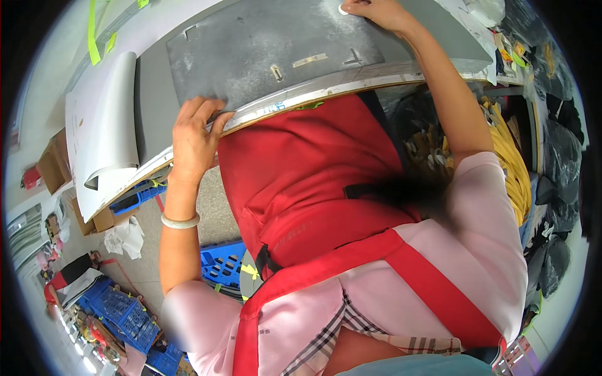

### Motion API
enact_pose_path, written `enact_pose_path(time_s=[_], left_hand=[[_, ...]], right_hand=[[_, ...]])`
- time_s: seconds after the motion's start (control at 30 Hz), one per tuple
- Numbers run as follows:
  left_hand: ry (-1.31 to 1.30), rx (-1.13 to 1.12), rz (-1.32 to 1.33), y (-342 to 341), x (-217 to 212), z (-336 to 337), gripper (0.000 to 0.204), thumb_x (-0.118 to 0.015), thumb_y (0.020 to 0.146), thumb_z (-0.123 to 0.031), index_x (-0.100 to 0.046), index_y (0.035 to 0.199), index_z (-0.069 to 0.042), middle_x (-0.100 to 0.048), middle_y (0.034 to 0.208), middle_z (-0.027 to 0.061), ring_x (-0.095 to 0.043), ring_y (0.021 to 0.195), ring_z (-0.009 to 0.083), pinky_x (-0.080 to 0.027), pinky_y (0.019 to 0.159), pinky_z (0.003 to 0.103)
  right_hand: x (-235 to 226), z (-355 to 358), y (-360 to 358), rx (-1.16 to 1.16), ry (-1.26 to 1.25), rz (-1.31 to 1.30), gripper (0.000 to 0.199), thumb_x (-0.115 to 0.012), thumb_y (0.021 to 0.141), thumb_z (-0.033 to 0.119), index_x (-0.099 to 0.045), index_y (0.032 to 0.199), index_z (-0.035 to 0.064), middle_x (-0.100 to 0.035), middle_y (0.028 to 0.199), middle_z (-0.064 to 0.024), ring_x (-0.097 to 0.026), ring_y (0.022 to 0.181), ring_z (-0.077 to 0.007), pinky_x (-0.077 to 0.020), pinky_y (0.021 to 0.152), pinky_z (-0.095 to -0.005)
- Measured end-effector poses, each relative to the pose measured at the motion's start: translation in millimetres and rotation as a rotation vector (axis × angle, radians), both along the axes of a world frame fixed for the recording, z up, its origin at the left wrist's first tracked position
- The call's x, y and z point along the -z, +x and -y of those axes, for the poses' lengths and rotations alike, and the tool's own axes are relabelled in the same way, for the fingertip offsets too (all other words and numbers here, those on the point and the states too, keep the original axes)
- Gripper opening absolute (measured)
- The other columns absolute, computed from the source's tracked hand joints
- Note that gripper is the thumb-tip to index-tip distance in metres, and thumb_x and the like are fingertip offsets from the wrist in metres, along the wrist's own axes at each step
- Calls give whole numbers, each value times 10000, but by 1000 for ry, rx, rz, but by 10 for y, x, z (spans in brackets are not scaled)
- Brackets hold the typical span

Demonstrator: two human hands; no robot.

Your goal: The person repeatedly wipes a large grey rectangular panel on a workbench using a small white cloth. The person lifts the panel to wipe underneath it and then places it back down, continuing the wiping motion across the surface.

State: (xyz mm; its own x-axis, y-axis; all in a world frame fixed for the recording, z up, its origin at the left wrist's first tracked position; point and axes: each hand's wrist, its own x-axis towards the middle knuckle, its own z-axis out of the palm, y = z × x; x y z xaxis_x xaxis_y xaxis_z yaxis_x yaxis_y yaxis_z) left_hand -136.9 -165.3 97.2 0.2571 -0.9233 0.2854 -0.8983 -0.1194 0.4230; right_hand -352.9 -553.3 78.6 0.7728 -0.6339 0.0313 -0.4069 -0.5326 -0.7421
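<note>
A dark grey flat template (269,50) with small slots, tape pieces and whitish dusty smears lies on the grey-topped table (153,106). My right hand (382,14) is at the template's far right, fingers pinched on a small white disc that looks like tailor's chalk (343,9). The chalk touches or hovers just over the surface; I cannot tell which. At the table's near edge, my left hand (195,135) is closed, its fingers and thumb curled onto the whitish rim below the template's near left corner. A pale bangle circles that wrist.
A curled white sheet (103,125) hangs over the table's left end. Beneath the table are a blue crate (222,263) and yellow strips (508,163). Black plastic bags (558,169) are piled at right. More blue crates (125,313) stand on the floor at lower left.
</note>
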Motion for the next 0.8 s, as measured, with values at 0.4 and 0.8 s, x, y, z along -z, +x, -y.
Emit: enact_pose_path(time_s=[0.4, 0.8], left_hand=[[-145, -1, 52, -442, 200, 1415, 221, -613, 973, -270, -731, 952, -84, -692, 943, 147, -675, 886, 384, -553, 775, 479], [-256, -95, 271, -504, 383, 1623, 153, -644, 951, -255, -716, 1024, -142, -669, 1037, 73, -617, 1020, 305, -436, 903, 472]], right_hand=[[29, 97, -129, -91, 16, -55, 225, -724, 946, 296, -732, 970, 72, -638, 861, 59, -529, 831, -56, -426, 770, -245], [-201, -938, -490, -32, 227, 221, 156, -687, 983, 200, -683, 999, 44, -638, 819, 12, -568, 756, -67, -472, 719, -232]])
